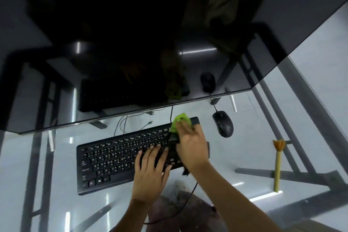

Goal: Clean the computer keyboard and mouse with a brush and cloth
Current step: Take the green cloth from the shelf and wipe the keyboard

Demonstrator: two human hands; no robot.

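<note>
A glass desk (pixel 254 137) carries a black keyboard (pixel 113 160). The left hand (pixel 150 173) lies flat on its keys, fingers straight. The right hand (pixel 192 145) presses a green cloth (pixel 179 120) onto the keyboard's far right corner. Farther right lie the brush (pixel 277 164) and mouse (pixel 223 123), before a dark monitor (pixel 131 43).

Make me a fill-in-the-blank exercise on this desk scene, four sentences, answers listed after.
1. The right hand presses a ____ cloth onto the keyboard.
2. The left hand rests flat on the ____.
3. The brush lies untouched to the ____ of the keyboard.
4. The mouse sits between the cloth and the ____.

Answers: green; keyboard; right; brush
</note>
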